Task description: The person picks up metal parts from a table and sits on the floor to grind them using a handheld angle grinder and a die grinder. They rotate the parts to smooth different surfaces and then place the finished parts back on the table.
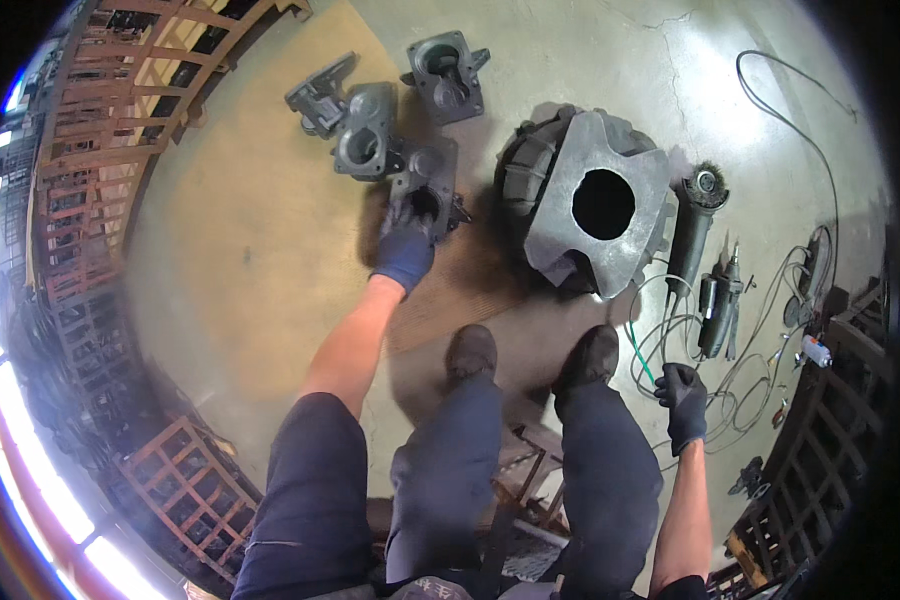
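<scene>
My left hand [407, 250], in a dark blue glove, grips the lower edge of a grey metal casting [432, 165] with a round opening; its fingers are slightly blurred. Just beyond, further castings of the same grey metal lie on the floor: one with a round hole [366, 125], a bracket-shaped one [322, 95] and a square-flanged one [448, 78]. On the right, my right hand [683, 400] in a dark glove is closed on a thin green stick [640, 352], which points up and to the left.
A large metal housing [560, 225] with a round hole stands ahead of my feet. To its right lie an angle grinder with a wire brush [692, 235], a smaller power tool [720, 310] and looped cables [760, 385]. Rusty metal racks [185, 465] line the left side.
</scene>
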The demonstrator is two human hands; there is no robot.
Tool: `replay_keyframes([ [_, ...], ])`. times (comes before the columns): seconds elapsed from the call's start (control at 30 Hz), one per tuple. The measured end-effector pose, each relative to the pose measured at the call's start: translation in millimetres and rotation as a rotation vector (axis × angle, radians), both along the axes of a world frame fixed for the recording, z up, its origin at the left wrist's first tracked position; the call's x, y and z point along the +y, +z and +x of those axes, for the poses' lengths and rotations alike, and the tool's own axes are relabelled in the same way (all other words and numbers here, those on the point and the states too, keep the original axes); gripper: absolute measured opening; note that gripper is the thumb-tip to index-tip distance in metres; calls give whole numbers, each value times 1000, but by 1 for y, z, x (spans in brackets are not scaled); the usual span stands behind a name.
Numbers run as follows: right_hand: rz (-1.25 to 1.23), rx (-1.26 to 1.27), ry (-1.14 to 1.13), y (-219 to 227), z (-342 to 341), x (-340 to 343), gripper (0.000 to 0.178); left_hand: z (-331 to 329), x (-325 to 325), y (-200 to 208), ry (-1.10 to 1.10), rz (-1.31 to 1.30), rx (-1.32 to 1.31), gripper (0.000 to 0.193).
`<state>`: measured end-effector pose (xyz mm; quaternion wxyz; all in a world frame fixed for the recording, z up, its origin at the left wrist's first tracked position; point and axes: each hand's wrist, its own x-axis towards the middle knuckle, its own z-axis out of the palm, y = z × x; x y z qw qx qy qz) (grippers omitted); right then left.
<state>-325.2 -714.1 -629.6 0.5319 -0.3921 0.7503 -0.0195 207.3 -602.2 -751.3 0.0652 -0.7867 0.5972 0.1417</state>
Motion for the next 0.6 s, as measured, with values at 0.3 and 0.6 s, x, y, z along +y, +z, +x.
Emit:
replay_keyframes([
  [0.3, -131, -260, 14, -39, 37, -27, 29, -2, -48, 77, -132, 33, -19, 18],
  [0.6, -396, -634, 433, 48, 115, 6, 30, -84, -74, 276, -13, -185, 122, 38],
])
